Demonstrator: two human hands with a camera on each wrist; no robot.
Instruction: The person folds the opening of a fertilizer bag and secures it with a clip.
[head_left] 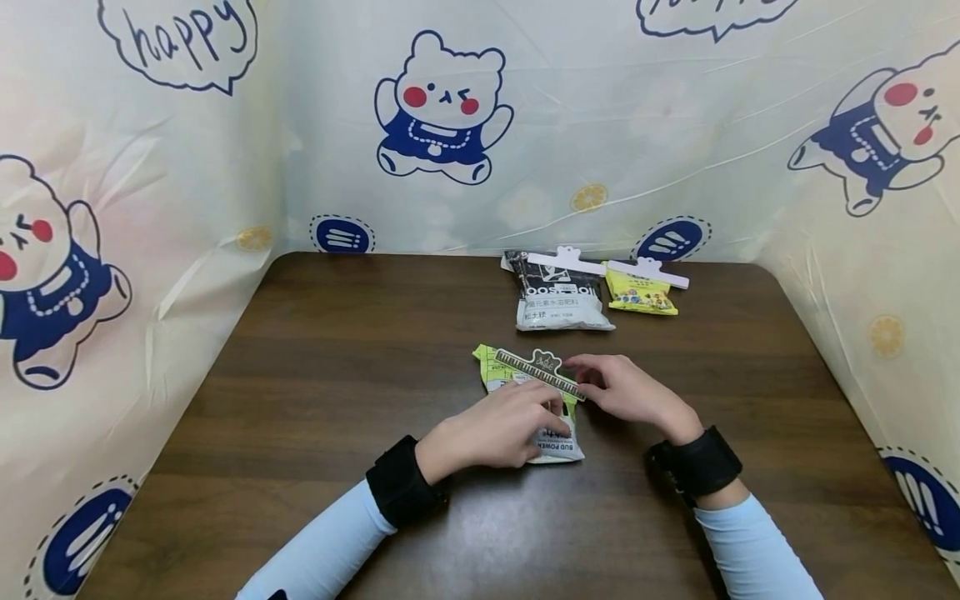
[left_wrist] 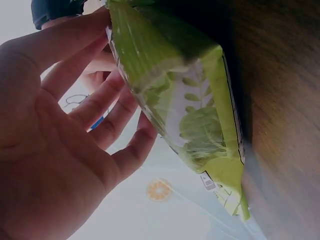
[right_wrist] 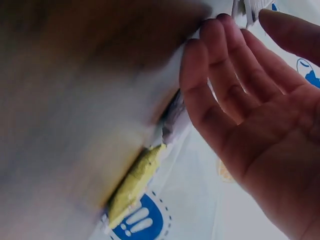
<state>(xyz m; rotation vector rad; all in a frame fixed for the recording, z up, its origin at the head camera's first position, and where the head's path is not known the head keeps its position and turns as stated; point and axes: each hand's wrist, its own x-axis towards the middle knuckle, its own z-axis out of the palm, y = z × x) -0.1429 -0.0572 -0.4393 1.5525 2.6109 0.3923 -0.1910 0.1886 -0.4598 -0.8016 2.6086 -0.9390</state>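
Observation:
A green and white bag (head_left: 559,452) lies on the table, printed side up. Across its green upper part sits a long slanted clip (head_left: 542,372) with a dark striped bar and a scalloped handle. Spread over the bag's middle is my left hand (head_left: 498,425), which hides much of the print; in the left wrist view its fingers (left_wrist: 102,102) reach along the edge of the bag (left_wrist: 185,110). My right hand (head_left: 626,392) is at the clip's right end, thumb and index fingertips close to it. In the right wrist view the fingers (right_wrist: 220,85) are gently bent, apart from the thumb.
Behind, a black and white bag (head_left: 562,308) and a smaller yellow bag (head_left: 641,293) lie side by side, each with a white clip (head_left: 566,262) along its top. A printed curtain (head_left: 562,125) rises round the brown table's (head_left: 337,358) back and sides.

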